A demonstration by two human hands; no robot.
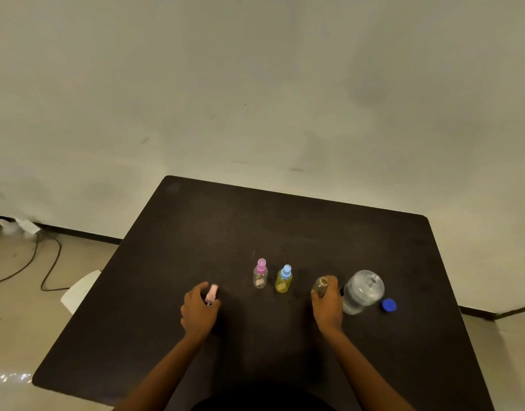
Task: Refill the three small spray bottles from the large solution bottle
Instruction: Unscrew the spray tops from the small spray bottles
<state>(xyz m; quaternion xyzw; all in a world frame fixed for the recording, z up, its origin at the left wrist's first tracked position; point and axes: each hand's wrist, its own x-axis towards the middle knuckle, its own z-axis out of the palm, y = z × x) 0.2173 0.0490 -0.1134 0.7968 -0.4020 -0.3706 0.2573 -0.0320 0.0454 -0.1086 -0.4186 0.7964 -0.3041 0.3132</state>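
The uncapped small bottle (323, 284) stands upright inside the curl of the right hand (328, 310), its open neck showing above the fingers at the hand's twelve o'clock. The pink spray head (211, 294) sits at one o'clock of the left hand (199, 311), well apart from that bottle. The large solution bottle (363, 290), clear and with its neck open, stands just beside the right hand at two o'clock; I cannot tell whether the hand touches it. The blue cap (389, 305) lies on the table at the large bottle's four o'clock, close to its base. Between the two hands, at about eleven o'clock from the right one, the pink-topped bottle (260, 274) and the yellow bottle with a blue top (284, 279) stand near each other, both upright and capped.

Everything rests on a dark table (255, 221) with rounded corners. Behind it is a pale wall, and below that a beige floor. Black cables (48, 262) trail over the floor at the table's nine o'clock, and a white object (80, 289), too cut off to name, shows at the table's left edge.

The left hand's fingers are curled, and thumb and fingertips pinch the spray head. The right hand's fingers wrap closely round the body of the small bottle.
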